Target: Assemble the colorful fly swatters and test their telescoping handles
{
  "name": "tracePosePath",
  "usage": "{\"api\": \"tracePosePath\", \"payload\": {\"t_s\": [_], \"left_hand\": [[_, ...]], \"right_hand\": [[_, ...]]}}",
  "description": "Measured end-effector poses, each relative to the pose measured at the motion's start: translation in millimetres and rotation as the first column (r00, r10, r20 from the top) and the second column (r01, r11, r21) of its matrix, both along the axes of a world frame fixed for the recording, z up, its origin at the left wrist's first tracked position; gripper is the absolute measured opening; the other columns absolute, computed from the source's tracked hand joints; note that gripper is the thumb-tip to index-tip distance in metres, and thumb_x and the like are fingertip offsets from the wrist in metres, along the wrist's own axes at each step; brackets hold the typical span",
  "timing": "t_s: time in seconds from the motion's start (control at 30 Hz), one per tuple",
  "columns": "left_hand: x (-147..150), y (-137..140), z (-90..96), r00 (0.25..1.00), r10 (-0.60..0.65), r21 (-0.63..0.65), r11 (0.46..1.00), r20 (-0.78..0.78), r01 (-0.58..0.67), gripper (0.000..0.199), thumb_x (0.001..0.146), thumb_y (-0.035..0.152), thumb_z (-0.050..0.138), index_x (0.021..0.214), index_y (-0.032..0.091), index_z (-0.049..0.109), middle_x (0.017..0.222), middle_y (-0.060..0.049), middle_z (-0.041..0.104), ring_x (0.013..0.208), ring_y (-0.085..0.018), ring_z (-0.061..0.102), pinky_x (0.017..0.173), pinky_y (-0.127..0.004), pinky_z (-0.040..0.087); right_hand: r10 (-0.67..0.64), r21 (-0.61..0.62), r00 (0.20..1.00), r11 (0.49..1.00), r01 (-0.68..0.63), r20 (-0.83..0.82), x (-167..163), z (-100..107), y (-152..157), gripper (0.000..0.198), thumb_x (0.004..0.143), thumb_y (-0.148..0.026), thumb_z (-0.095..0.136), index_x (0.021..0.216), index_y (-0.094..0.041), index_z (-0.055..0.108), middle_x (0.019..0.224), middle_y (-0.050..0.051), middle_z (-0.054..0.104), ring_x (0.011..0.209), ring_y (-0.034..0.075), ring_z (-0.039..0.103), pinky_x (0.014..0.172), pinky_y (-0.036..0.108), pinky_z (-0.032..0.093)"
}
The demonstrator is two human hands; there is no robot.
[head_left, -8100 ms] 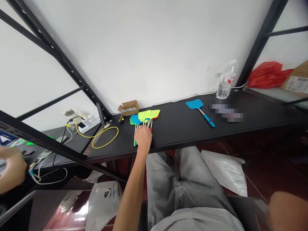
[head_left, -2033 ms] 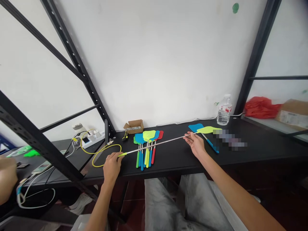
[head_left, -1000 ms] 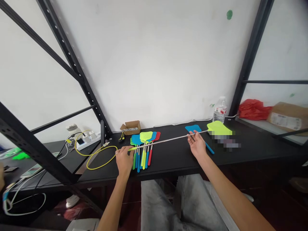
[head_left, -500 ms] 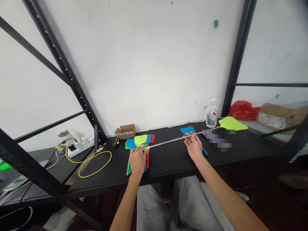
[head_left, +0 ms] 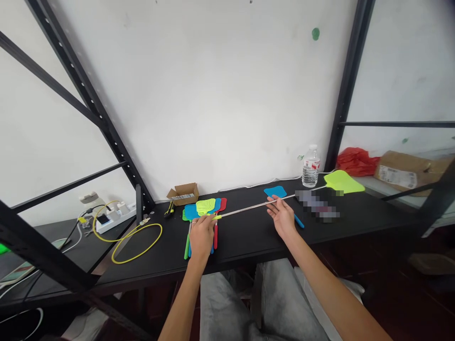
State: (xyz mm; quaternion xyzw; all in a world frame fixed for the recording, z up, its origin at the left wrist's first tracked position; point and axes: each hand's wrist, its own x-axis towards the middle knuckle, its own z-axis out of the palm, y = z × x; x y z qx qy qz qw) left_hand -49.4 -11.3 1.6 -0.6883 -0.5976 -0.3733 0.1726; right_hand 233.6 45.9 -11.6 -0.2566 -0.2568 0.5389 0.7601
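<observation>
A long yellow-green fly swatter [head_left: 344, 182] with an extended metal shaft stretches across the black tabletop, its broad head at the right. My left hand [head_left: 202, 236] is closed round its handle end, over a group of other swatters. The fingers of my right hand [head_left: 281, 215] curl up around the middle of the shaft, palm turned upward. Under my left hand lie several shorter swatters [head_left: 191, 211] in green, blue, yellow and red, side by side, partly hidden. A separate blue swatter [head_left: 275, 191] lies beneath the shaft by my right hand, its middle covered.
A small open cardboard box [head_left: 184, 194] stands by the wall. A water bottle [head_left: 310, 166] is at the back right, behind a blurred item [head_left: 316, 203]. On the left are a yellow cable [head_left: 137, 255] and a power strip [head_left: 117, 219]. Black metal posts [head_left: 350, 80] frame both sides.
The view has shifted slightly. My right hand sits a little farther left along the shaft, while my left hand keeps its hold on the handle.
</observation>
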Motion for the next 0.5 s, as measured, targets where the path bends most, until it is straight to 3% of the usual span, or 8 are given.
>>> {"api": "tracePosePath", "payload": {"t_s": [0.2, 0.5], "left_hand": [[-60, -11, -1.8, 0.995, 0.1, 0.018, 0.995, -0.001, -0.1, 0.026, 0.092, 0.029, 0.05, 0.101, 0.023, 0.073, 0.104, -0.008, 0.071, 0.102, -0.03, 0.058, 0.089, -0.04, 0.046], [-82, -13, -4.5, 0.992, 0.123, 0.007, 0.992, -0.013, -0.123, 0.025, 0.092, 0.029, 0.048, 0.101, 0.022, 0.07, 0.105, -0.008, 0.07, 0.105, -0.029, 0.058, 0.094, -0.039, 0.044]], "right_hand": [[-0.021, -0.069, 0.999, 0.997, 0.018, -0.033, 0, 1, 1, 0.02, 0.085, -0.036, 0.069, 0.096, -0.02, 0.068, 0.1, 0.008, 0.075, 0.083, 0.019, 0.072, 0.06, 0.023, 0.055], [-0.029, -0.112, 0.998, 0.993, 0.023, -0.056, 3, -3, 5, 0.028, 0.097, -0.041, 0.048, 0.096, -0.02, 0.067, 0.1, 0.008, 0.075, 0.085, 0.019, 0.073, 0.063, 0.025, 0.057]]}}
